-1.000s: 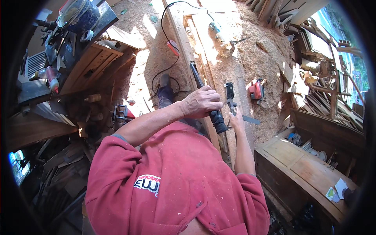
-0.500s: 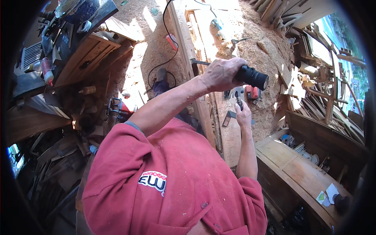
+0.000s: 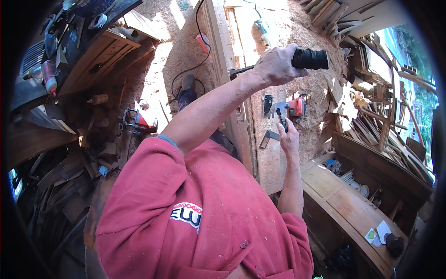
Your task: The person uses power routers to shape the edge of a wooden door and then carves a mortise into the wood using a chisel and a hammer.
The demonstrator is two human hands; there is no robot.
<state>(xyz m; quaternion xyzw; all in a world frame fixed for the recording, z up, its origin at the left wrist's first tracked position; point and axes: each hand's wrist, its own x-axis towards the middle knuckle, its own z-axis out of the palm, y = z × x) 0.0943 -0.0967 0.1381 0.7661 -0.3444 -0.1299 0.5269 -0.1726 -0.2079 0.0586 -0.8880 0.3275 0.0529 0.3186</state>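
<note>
My left hand (image 3: 278, 65) is wrapped around a tool with a thick black-wrapped cylindrical end (image 3: 310, 59). From the other side of this fist a dark flat bar (image 3: 241, 70) juts left over the timber; the tool's exact kind is unclear. Lower down, my right hand (image 3: 290, 135) grips a dark-handled tool with a curved grey head (image 3: 278, 110), hammer-like but blurred. That head hangs over a pale wooden board (image 3: 272, 169), beside a red power tool (image 3: 296, 106). A dark open-framed metal piece (image 3: 269, 139) and a small black part (image 3: 267, 105) lie on the board.
Long timber (image 3: 241, 135) runs upward between my legs and the board. A teal power tool (image 3: 263, 33) lies beyond, amid wood shavings (image 3: 316, 88). A black cord (image 3: 188, 69) loops at left. A wooden cabinet (image 3: 341, 195) stands right; another red tool (image 3: 141, 122) is left.
My left hand has moved up and to the right with the black-wrapped tool, uncovering the small black part and more of the red power tool. My right hand stays nearly in place.
</note>
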